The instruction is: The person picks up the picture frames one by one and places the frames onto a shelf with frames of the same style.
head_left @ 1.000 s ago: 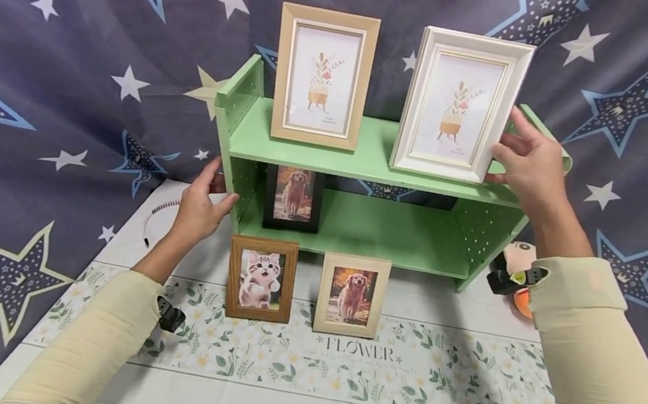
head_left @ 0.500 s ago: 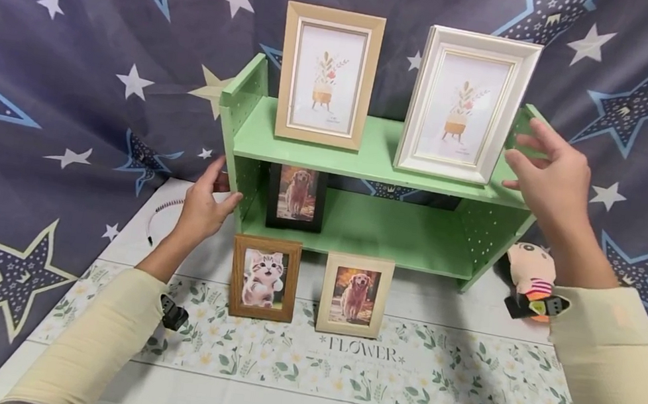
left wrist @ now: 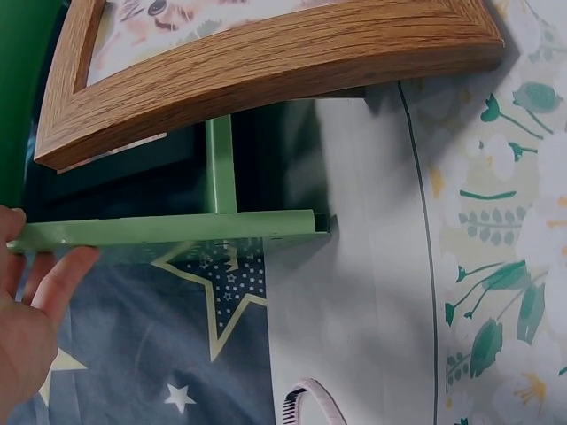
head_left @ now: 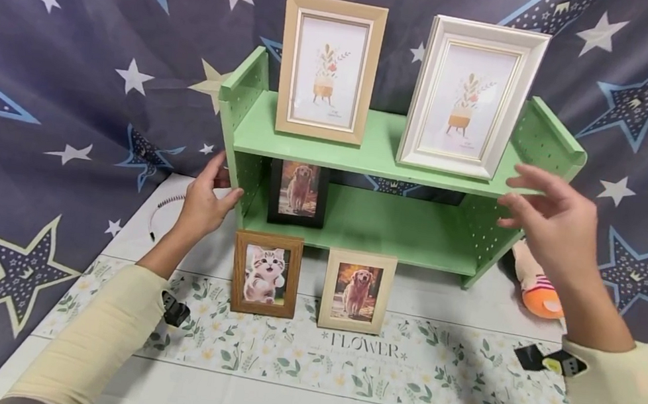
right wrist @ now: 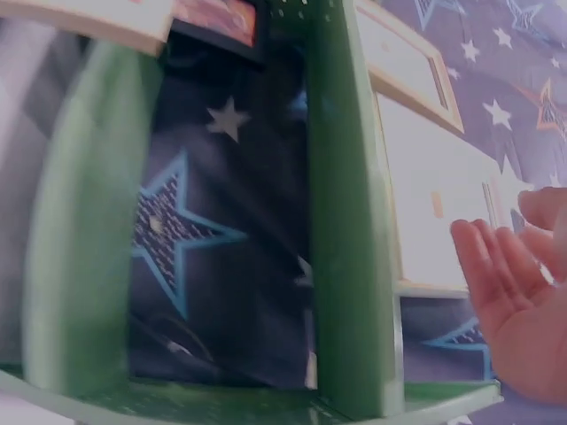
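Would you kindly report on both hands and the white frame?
Left hand holding shelf. Right hand empty, not touching white frame. Frame standing on top board. No obstruction visible.

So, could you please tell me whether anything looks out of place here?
Nothing looks spilled or damaged. What looks like a headband lies on the table left of the shelf, and a partly hidden soft toy to its right; both seem slightly odd beside a display of picture frames.

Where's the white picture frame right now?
In the head view, the white picture frame stands on the right side of the green shelf's top level. It's right of the tan picture frame, near the right hand.
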Demonstrator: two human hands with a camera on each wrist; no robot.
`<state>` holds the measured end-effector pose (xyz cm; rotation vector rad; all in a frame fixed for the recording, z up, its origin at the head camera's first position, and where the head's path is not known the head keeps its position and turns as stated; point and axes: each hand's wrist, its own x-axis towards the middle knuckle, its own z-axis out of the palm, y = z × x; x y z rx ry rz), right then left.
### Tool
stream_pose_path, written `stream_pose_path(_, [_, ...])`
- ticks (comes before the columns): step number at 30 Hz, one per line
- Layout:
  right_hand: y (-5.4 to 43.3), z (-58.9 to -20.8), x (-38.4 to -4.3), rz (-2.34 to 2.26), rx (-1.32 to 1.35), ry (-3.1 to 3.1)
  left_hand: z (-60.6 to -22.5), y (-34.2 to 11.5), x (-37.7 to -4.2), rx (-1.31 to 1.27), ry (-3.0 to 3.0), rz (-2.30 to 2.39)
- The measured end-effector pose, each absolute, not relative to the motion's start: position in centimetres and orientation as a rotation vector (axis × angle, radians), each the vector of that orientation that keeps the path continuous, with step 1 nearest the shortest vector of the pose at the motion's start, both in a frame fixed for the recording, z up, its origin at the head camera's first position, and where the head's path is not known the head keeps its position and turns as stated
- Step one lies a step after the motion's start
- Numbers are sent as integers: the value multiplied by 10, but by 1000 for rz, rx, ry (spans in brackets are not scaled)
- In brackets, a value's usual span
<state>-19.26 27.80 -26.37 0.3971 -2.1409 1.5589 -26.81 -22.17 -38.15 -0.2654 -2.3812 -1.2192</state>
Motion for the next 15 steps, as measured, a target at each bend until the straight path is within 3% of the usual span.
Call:
stream_pose_path(9, [268,-324,-174,1722,646,-2058,-381,-221,-269,-271,-2389,-1225])
stream_pose_path(15, [265,-365,-177,1785,616,-2177,-382,-224,-269,-266,-2399,-1220])
